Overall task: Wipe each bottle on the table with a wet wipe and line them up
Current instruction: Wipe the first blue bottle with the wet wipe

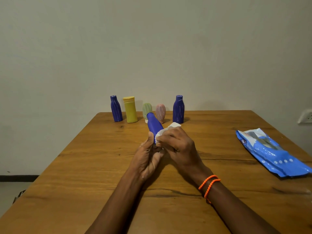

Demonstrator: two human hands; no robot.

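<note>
Nearest the person, the left hand is gripping the base of a blue bottle tilted away above the table, while the right hand is pressing a bunched wet wipe around its side. Judging by their white streaks, the five bottles standing at the far edge are probably awaiting wiping. A blue wipes pack is lying to the right. Beyond is a plain wall with a socket.
</note>
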